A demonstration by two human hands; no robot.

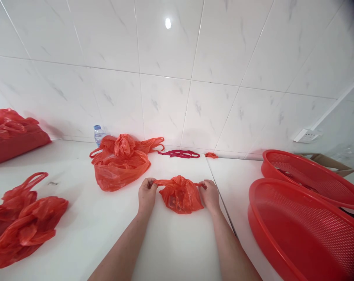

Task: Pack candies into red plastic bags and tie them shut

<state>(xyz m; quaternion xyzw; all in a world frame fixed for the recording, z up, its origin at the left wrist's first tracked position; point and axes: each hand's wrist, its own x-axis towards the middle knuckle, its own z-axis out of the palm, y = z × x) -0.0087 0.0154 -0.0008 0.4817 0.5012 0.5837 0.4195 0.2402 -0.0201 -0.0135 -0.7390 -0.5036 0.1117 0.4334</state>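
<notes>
Where white flat table fills lower view, items by dial about view's centre: red oval mesh plastic basket, 4 o'clock; knotted translucent red plastic bag, 6 o'clock; left hand at bag's 9, right hand at bag's 3, each pinching one outstretched end; clear blue-capped plastic bottle, 9 o'clock.

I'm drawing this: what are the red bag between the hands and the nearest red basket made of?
The red bag looks like thin, shiny plastic: it's crinkled and partly see-through. The nearest red basket is probably stiff, glossy plastic: it's smooth and catches the light.
</notes>
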